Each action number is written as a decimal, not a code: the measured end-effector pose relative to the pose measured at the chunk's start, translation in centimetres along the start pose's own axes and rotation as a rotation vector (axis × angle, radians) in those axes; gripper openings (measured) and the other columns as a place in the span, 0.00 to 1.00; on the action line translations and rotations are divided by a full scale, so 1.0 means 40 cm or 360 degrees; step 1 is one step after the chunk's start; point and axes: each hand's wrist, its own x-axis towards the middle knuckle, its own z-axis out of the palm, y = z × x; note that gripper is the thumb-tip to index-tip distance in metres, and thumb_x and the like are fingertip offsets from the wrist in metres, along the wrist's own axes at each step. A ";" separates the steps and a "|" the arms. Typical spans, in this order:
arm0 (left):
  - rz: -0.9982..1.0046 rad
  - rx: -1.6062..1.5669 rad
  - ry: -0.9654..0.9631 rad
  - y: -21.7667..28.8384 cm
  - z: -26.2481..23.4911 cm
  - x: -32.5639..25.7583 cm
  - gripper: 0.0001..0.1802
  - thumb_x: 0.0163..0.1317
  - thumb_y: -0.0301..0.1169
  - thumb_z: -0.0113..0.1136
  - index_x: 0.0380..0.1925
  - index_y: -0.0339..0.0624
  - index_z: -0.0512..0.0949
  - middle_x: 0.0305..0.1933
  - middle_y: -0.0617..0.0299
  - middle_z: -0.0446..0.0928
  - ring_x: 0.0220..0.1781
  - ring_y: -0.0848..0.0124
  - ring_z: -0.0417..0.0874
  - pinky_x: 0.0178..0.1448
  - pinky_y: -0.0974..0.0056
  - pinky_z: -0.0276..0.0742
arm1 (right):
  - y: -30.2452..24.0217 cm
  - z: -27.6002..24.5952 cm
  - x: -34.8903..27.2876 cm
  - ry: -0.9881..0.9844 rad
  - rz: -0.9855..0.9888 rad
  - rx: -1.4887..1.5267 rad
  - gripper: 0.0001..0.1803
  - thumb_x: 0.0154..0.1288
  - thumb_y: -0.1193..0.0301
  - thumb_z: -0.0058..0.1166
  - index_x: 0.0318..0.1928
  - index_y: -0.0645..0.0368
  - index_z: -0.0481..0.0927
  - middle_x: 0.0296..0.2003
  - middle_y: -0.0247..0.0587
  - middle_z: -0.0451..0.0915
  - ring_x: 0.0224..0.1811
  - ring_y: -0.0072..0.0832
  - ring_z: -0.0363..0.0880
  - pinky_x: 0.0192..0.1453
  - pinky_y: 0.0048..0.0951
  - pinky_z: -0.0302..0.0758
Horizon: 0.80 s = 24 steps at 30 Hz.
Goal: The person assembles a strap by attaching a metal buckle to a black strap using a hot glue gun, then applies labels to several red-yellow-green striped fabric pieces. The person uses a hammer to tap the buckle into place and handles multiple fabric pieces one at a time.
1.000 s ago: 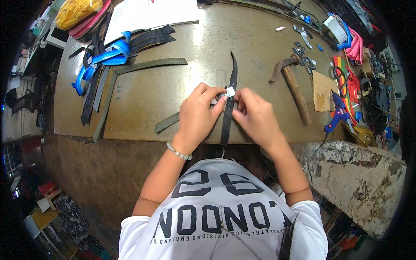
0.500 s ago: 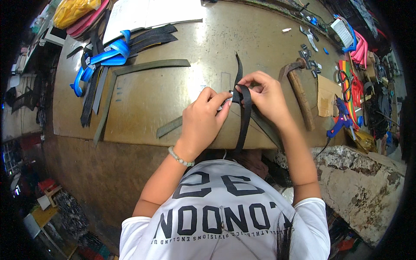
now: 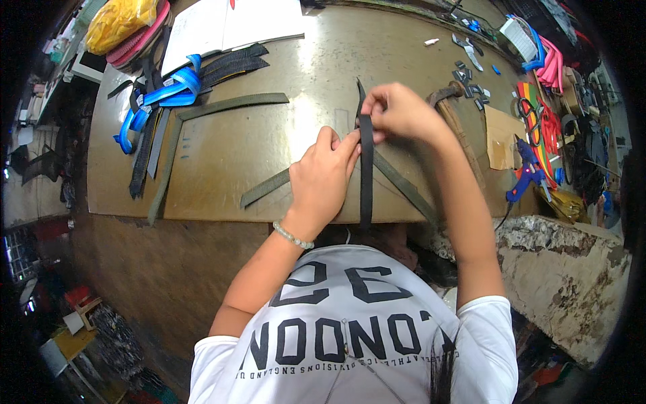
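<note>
A black webbing strap (image 3: 366, 178) hangs down in front of me past the table's near edge, its narrow upper end standing up beyond my fingers. My right hand (image 3: 404, 114) is closed, with thumb and fingers pinching the strap near its top fold. Just to the left, my left hand (image 3: 319, 172) is pinched at the same strap, its fingertips partly behind the band. Whatever small piece sits between the fingertips is hidden. Under the hands, olive-green strips (image 3: 405, 188) lie slanted on the table.
A bent olive strip (image 3: 232, 106), blue webbing (image 3: 178, 91) and an open notebook (image 3: 269, 23) are at the left. On the right lie a hammer (image 3: 464, 145), grey buckles (image 3: 463, 73), pliers (image 3: 469, 54), cardboard (image 3: 501, 141) and a blue glue gun (image 3: 527, 168).
My right hand has moved up and away from me, pulling the strap straighter. The small grey-white piece seen between my fingers earlier is now hidden.
</note>
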 end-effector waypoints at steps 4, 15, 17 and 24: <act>0.0131 0.0139 0.0043 -0.004 0.007 -0.004 0.12 0.65 0.37 0.63 0.48 0.55 0.83 0.33 0.60 0.73 0.26 0.61 0.80 0.25 0.57 0.75 | -0.004 -0.043 0.018 0.1073 -0.0451 -0.0517 0.15 0.67 0.71 0.58 0.50 0.66 0.80 0.39 0.49 0.86 0.33 0.29 0.87 0.39 0.30 0.81; 0.0001 -0.0535 0.0031 -0.043 -0.017 -0.011 0.16 0.69 0.28 0.54 0.56 0.50 0.79 0.38 0.56 0.73 0.32 0.59 0.79 0.37 0.58 0.77 | 0.077 0.007 -0.317 0.1489 0.0064 -0.0648 0.23 0.73 0.58 0.52 0.47 0.71 0.79 0.35 0.60 0.82 0.41 0.48 0.83 0.48 0.41 0.76; -0.0119 -0.0660 0.0068 -0.048 -0.023 -0.010 0.17 0.69 0.25 0.51 0.56 0.48 0.78 0.41 0.53 0.72 0.35 0.56 0.78 0.42 0.57 0.76 | 0.005 0.075 -0.342 0.1267 0.0107 -0.0311 0.22 0.74 0.58 0.51 0.47 0.70 0.78 0.32 0.61 0.82 0.37 0.47 0.84 0.43 0.42 0.77; -0.0169 -0.0773 0.0121 -0.051 -0.028 -0.009 0.18 0.70 0.20 0.45 0.57 0.42 0.74 0.42 0.47 0.71 0.40 0.52 0.76 0.47 0.55 0.73 | -0.055 0.159 -0.332 0.0939 0.0009 -0.0614 0.19 0.73 0.60 0.53 0.46 0.68 0.75 0.32 0.65 0.81 0.37 0.62 0.81 0.38 0.48 0.78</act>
